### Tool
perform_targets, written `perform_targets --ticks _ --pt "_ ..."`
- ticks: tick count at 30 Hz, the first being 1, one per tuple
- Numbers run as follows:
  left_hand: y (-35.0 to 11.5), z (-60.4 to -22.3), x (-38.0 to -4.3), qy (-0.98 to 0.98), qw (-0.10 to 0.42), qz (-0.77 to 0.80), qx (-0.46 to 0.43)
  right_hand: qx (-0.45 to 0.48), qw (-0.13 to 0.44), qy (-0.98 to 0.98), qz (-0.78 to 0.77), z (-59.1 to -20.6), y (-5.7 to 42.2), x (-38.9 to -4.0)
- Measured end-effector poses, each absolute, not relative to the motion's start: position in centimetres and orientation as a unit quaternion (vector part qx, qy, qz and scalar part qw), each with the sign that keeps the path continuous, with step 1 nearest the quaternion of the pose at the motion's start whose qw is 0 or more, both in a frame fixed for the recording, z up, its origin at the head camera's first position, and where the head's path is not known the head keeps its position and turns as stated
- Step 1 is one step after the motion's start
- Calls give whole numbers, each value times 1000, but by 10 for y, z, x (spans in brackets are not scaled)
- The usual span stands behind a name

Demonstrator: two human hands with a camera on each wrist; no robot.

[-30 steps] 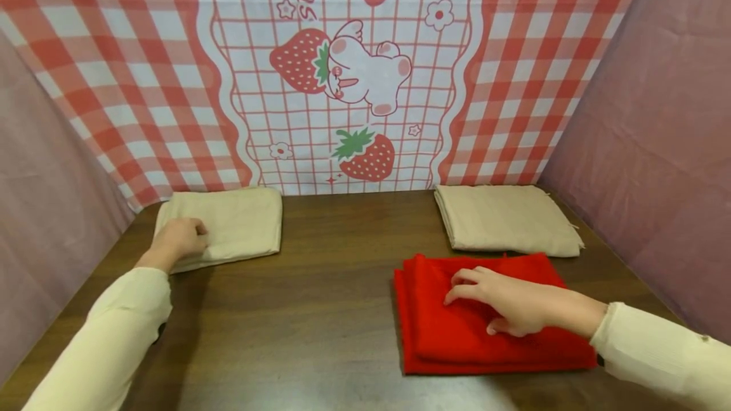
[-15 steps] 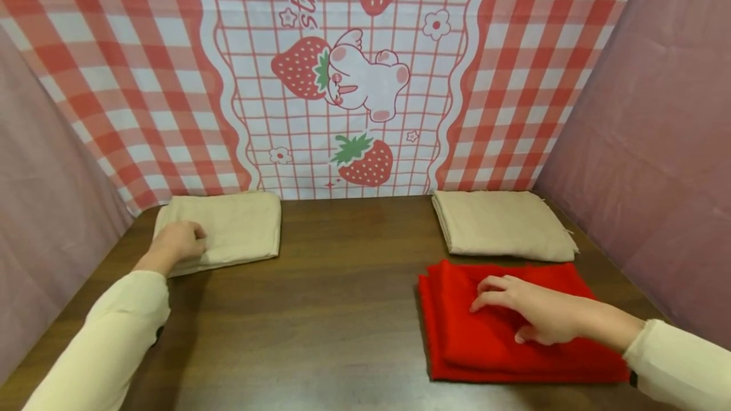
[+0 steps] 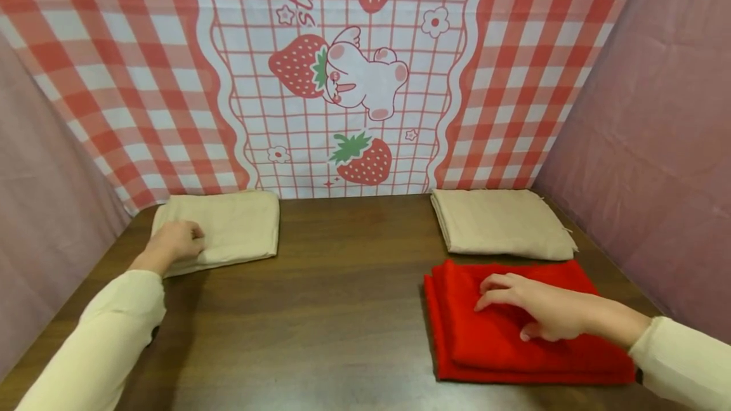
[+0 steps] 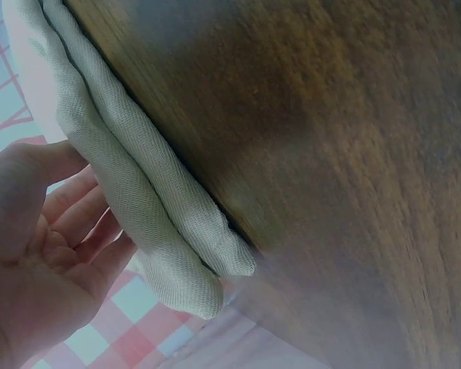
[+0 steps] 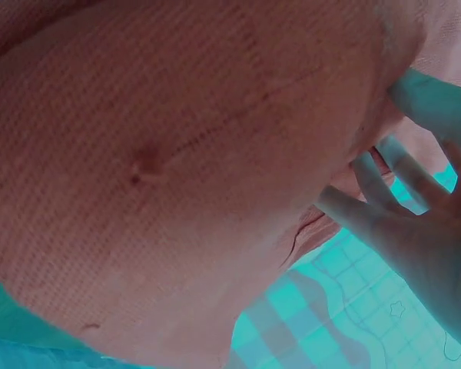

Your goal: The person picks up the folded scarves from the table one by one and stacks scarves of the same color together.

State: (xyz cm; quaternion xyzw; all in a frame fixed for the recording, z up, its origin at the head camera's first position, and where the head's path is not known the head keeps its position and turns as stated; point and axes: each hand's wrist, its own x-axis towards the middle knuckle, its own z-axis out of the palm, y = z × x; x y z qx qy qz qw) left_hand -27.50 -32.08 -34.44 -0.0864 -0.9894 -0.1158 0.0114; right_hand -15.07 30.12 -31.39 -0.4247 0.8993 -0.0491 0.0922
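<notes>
A folded beige cloth [image 3: 242,224] lies at the back left of the table. My left hand [image 3: 174,240] rests its fingertips on the cloth's left part, fingers loosely bent. The left wrist view shows that hand [image 4: 50,238] beside two rounded folds of the cloth [image 4: 127,165]. On the right, a folded red cloth [image 3: 485,351] lies in layers, and my right hand [image 3: 551,309] is on top with fingers spread and slightly bent. Tinted colours in the right wrist view make the cloth [image 5: 192,184] look pinkish, with the fingertips of my right hand [image 5: 415,231] at its far side.
Behind the red cloth lies a second folded beige cloth [image 3: 502,224], close to its far edge. A strawberry-print checked sheet [image 3: 365,75] hangs at the back of the brown table [image 3: 320,322]. Pink fabric [image 3: 645,144] hangs at both sides.
The red cloth has slid to the right along with my right hand, mostly in the first half second. My left hand stays on the beige cloth. The head view has tilted slightly.
</notes>
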Motion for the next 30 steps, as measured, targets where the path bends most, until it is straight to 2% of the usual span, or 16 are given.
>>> perform_targets --ticks 11,18,24,30 --pt "-322 -340 -274 -989 12 -112 -94 -438 77 894 -44 -310 297 -150" --pt "-321 -340 -277 -989 17 -110 -102 -440 87 893 -52 -309 292 -154" --pt "-319 -336 -278 -989 5 -111 -93 -434 79 896 -52 -309 294 -151" --pt "-325 -340 -277 -983 5 -116 -139 -409 109 903 -70 -306 289 -156"
